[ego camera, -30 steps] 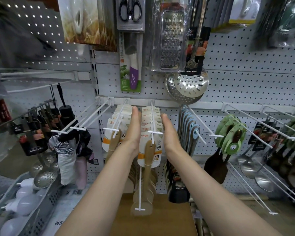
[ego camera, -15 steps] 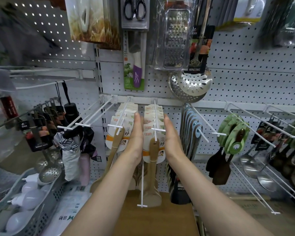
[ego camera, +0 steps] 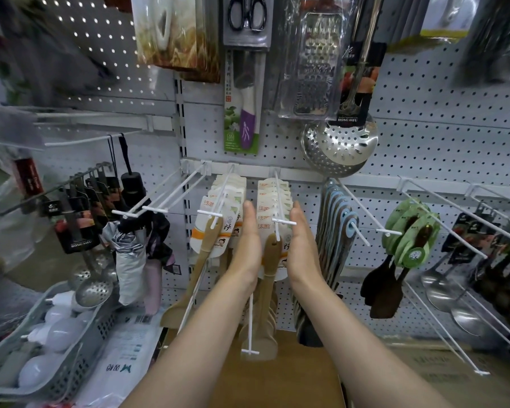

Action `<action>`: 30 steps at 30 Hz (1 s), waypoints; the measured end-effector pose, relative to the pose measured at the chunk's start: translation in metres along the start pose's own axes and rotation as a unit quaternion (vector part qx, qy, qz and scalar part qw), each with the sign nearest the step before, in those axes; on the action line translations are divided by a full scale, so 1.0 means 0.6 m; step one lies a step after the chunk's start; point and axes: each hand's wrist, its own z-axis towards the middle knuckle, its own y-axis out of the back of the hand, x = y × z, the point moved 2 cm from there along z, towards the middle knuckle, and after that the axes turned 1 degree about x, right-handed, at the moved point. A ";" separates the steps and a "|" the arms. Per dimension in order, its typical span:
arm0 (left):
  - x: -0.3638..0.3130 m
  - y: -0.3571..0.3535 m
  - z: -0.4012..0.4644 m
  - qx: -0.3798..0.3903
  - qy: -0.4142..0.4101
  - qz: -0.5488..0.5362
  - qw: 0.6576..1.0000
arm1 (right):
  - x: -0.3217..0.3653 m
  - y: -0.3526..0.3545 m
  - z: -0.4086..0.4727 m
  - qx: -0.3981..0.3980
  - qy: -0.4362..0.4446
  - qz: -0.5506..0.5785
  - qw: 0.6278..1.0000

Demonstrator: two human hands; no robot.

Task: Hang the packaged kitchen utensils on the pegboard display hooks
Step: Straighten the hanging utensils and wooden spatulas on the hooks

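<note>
A row of packaged wooden spatulas (ego camera: 273, 210) with white and orange cards hangs on a white hook (ego camera: 280, 207) at the middle of the pegboard. My left hand (ego camera: 248, 242) lies flat against the left side of that row, fingers straight. My right hand (ego camera: 302, 242) lies flat along its right side, fingers straight too. Between the palms shows the front wooden spatula (ego camera: 270, 254). A second row of the same packaged spatulas (ego camera: 218, 219) hangs on the hook just left of my left hand.
Blue-handled utensils (ego camera: 340, 219) hang right of my right hand, then green ones (ego camera: 409, 231) and steel ladles (ego camera: 442, 287). Two bare white hooks (ego camera: 156, 201) stick out at left beside umbrellas (ego camera: 133, 254). A grey basket of bulbs (ego camera: 71, 357) sits low left. A skimmer (ego camera: 339, 145) hangs above.
Both hands have slid back toward me along the spatula row, from near the pegboard to the hook's front end, staying flat on either side.
</note>
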 end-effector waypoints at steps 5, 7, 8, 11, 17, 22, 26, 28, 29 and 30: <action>0.008 0.012 -0.020 -0.020 -0.017 0.012 1.000 | -0.004 0.012 -0.025 -0.026 0.022 0.001 0.999; 0.014 0.026 -0.034 -0.047 -0.028 0.018 0.998 | -0.014 0.014 -0.047 -0.056 0.036 -0.009 0.998; 0.020 0.034 -0.040 -0.054 -0.038 0.020 0.998 | -0.021 0.012 -0.060 -0.077 0.048 -0.010 0.996; 0.032 0.069 -0.054 -0.104 -0.067 0.037 0.992 | -0.033 -0.005 -0.109 -0.155 0.120 -0.024 0.980; 0.019 0.200 -0.061 -0.260 -0.108 0.104 0.954 | -0.059 -0.106 -0.153 -0.058 0.044 -0.037 0.997; 0.046 0.320 -0.019 -0.182 0.022 0.162 0.970 | -0.163 -0.201 -0.117 0.003 -0.234 0.033 0.972; 0.057 0.350 -0.002 -0.075 0.099 0.192 0.973 | -0.192 -0.240 -0.099 -0.004 -0.297 0.062 0.953; 0.054 0.350 -0.005 -0.031 0.109 0.184 0.976 | -0.196 -0.251 -0.097 -0.016 -0.310 0.079 0.947; 0.053 0.350 -0.008 -0.016 0.111 0.177 0.978 | -0.200 -0.257 -0.097 -0.018 -0.318 0.083 0.944; 0.052 0.351 -0.009 -0.006 0.109 0.169 0.979 | -0.204 -0.262 -0.098 -0.019 -0.321 0.080 0.943</action>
